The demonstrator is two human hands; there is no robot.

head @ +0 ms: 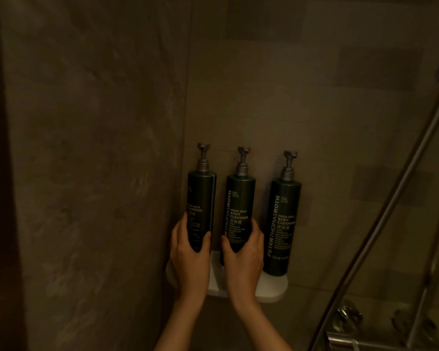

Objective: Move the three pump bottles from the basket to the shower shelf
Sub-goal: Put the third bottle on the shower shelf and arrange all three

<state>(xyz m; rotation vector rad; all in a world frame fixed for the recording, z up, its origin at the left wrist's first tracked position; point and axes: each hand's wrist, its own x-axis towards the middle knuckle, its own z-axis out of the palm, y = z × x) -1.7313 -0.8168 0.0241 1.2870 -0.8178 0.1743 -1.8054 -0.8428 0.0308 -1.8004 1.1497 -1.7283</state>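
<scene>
Three dark green pump bottles with grey pumps stand upright in a row over a white corner shelf (pixel 274 287) in the shower. My left hand (pixel 189 252) grips the lower part of the left bottle (pixel 200 196), labelled shampoo. My right hand (pixel 243 254) grips the lower part of the middle bottle (pixel 240 201), labelled body cleanser. The right bottle (pixel 283 224), also body cleanser, stands free on the shelf with no hand on it. My hands hide the bases of the two held bottles. No basket is in view.
Brown stone tile walls meet in a corner behind the shelf. A metal shower hose or rail (pixel 390 206) runs diagonally at the right, with chrome taps (pixel 347 317) below it. A glass panel edge shows at the far right.
</scene>
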